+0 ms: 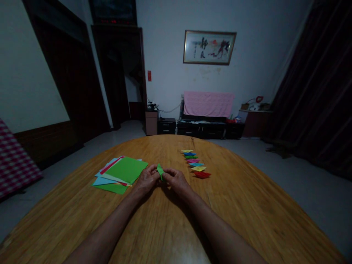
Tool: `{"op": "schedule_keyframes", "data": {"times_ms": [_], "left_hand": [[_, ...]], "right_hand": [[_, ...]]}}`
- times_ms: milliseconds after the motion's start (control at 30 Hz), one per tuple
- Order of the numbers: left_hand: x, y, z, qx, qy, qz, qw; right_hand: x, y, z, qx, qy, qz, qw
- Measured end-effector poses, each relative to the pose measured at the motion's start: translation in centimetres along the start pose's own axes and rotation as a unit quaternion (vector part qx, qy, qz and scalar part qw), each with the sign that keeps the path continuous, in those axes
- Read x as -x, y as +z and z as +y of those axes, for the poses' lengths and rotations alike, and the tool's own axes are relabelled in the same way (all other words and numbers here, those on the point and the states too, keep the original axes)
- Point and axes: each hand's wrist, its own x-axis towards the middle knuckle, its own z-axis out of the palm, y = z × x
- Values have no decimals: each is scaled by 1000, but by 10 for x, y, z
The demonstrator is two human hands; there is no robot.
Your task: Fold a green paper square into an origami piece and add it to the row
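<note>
A small piece of folded green paper (160, 171) is pinched between my two hands, just above the wooden table (176, 227). My left hand (148, 179) grips its left side with curled fingers. On its right side, the thumb and fingers of my right hand (176, 180) close on it. Part of the paper is hidden behind the fingers. Left of my hands lies a loose stack of coloured paper sheets (128, 168), a green one on top. To the right stands a row of several small folded paper boats, with a red boat (202, 175) nearest and a yellow boat (187, 151) farthest.
Beyond the round table's far edge are a low black cabinet (202, 128) and a pink cloth (209, 103) draped over something. A checkered cloth (16, 161) hangs at the left. Dark curtains (313, 88) cover the right side.
</note>
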Motion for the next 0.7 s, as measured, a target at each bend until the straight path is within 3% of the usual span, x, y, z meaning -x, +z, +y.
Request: {"op": "schedule_keyframes", "data": {"times_ms": [100, 400, 700], "left_hand": [[1, 1, 2, -4, 0, 8, 1000], [2, 3, 7, -29, 7, 40, 999], [5, -6, 12, -60, 18, -18, 998]], "right_hand": [[2, -3, -3, -15, 26, -17, 999], [3, -7, -2, -29, 18, -49, 998], [4, -12, -8, -28, 36, -76, 996]]}}
